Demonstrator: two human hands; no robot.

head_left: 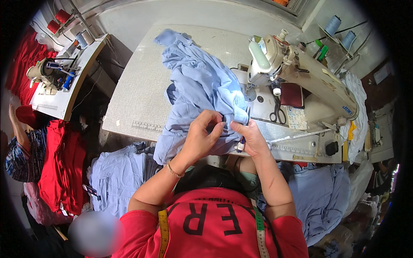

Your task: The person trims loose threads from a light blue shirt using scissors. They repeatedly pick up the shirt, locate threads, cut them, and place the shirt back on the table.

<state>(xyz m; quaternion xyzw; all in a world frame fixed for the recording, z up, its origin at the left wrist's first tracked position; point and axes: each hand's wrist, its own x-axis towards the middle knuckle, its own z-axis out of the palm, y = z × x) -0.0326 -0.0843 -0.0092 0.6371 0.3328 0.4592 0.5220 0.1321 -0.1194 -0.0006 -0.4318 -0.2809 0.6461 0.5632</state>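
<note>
A light blue garment (202, 81) lies bunched across the sewing table, its near end hanging over the front edge. My left hand (203, 136) is closed on its folds, thumb and forefinger pinched together near the edge. Close beside it, my right hand (254, 138) has its thumb pressed on the cloth. In that palm sits what looks like a pair of thread snips (241, 144), with a dark blue body and a thin blade pointing away from me. My fingers hide most of it. The sewing machine (301, 77) stands just beyond, to the right.
Black-handled scissors (278, 113) and a dark red pouch (291, 95) lie by the machine. Blue cloth piles (122, 176) flank my lap. To the left, a person's arm (18, 124) shows near red garments (62, 163) and another machine (45, 74). Blue thread cones (333, 25) stand at back right.
</note>
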